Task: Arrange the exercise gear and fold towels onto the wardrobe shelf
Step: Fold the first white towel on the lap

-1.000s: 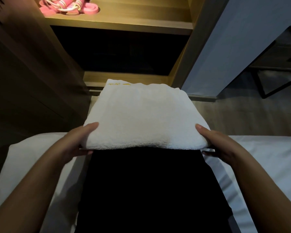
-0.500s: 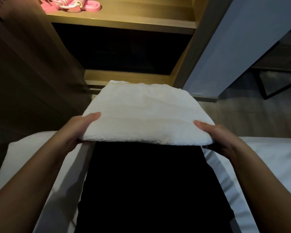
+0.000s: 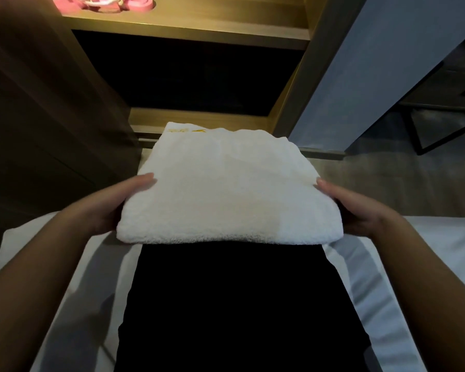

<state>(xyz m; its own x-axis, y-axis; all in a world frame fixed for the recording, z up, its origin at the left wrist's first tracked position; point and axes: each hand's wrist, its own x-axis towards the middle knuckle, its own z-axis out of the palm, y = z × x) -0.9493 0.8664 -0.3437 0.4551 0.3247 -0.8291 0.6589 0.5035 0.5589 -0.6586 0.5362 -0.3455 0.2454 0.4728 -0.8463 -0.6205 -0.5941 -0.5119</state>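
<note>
A white towel (image 3: pixel 226 189) is folded into a thick, soft-cornered rectangle; its pile is looped terry, fluffy along the rounded near fold. A small yellow embroidered mark (image 3: pixel 184 131) sits at its far left corner; too small and blurred to read. No other writing shows.

The left hand (image 3: pixel 110 208) grips the towel's left side, thumb flat on top, the other fingers hidden beneath; the right hand (image 3: pixel 360 210) grips the right side the same way, thumb on top and fingers out of sight under the cloth. The towel is held level between them, in front of the open wardrobe and lower than its lit shelf (image 3: pixel 199 25); its near edge overlaps the person's black clothing (image 3: pixel 239 304).

The shelf is smooth light wood with a straight front lip, glowing warm yellow; pink exercise gear (image 3: pixel 105 2) lies at its left end, glossy, with pale cord looped over it, cut off by the top edge. Under the shelf is a dark compartment; below that a wooden ledge (image 3: pixel 199 120).

Smooth white bedding (image 3: pixel 440 251) spreads to either side; a flat grey panel (image 3: pixel 387 63) stands at right; beyond it a thin black metal frame (image 3: pixel 440 135) on a wood-grain floor.
</note>
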